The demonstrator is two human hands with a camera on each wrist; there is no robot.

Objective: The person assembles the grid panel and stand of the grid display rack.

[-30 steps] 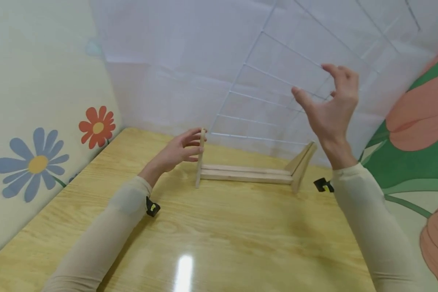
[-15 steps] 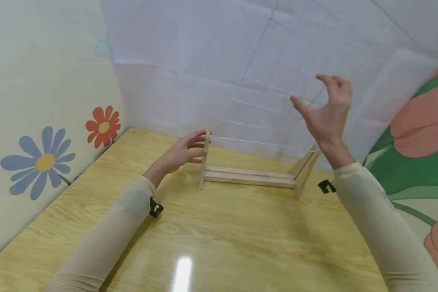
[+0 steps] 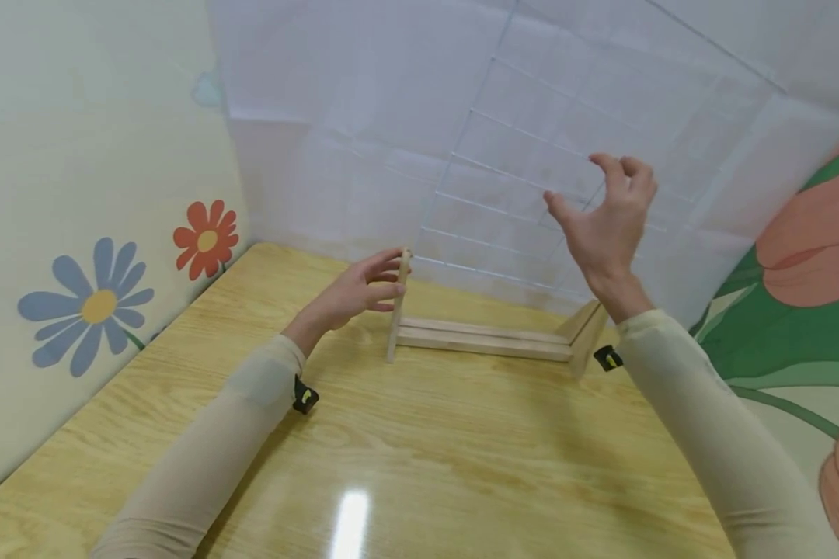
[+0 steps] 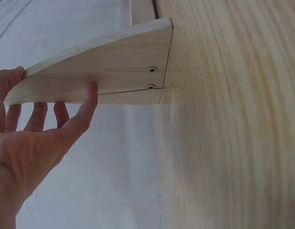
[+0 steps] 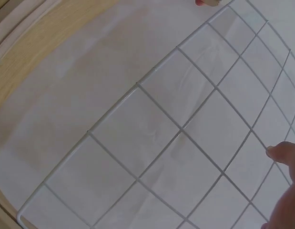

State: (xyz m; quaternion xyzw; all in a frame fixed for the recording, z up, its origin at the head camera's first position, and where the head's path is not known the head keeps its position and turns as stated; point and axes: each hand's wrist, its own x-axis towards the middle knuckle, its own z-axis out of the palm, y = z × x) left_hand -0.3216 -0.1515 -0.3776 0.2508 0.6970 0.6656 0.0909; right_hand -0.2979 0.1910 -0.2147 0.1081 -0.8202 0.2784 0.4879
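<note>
A wooden stand (image 3: 485, 343) with two side panels joined by slats sits at the back of the table. My left hand (image 3: 353, 293) grips its left panel (image 4: 114, 71): the thumb lies on the outer face near two bolt heads (image 4: 151, 69), and the fingertips reach round the edges. A thin white wire grid (image 5: 182, 130) leans up behind the slats, its lower edge low between the side panels. My right hand (image 3: 604, 233) holds the grid partway up, thumb and index finger curved and apart, with fingertips at the wires. Its other fingers are partly hidden.
White sheeting (image 3: 322, 178) covers the back wall close behind the grid. Walls with painted flowers (image 3: 206, 241) stand at left and right. The wood-grained table (image 3: 391, 450) stretches toward me, with a bright light reflection on it.
My right hand has come down and a little left, and the grid has tilted with it, its top edge now lower in view. The left hand keeps its hold on the panel.
</note>
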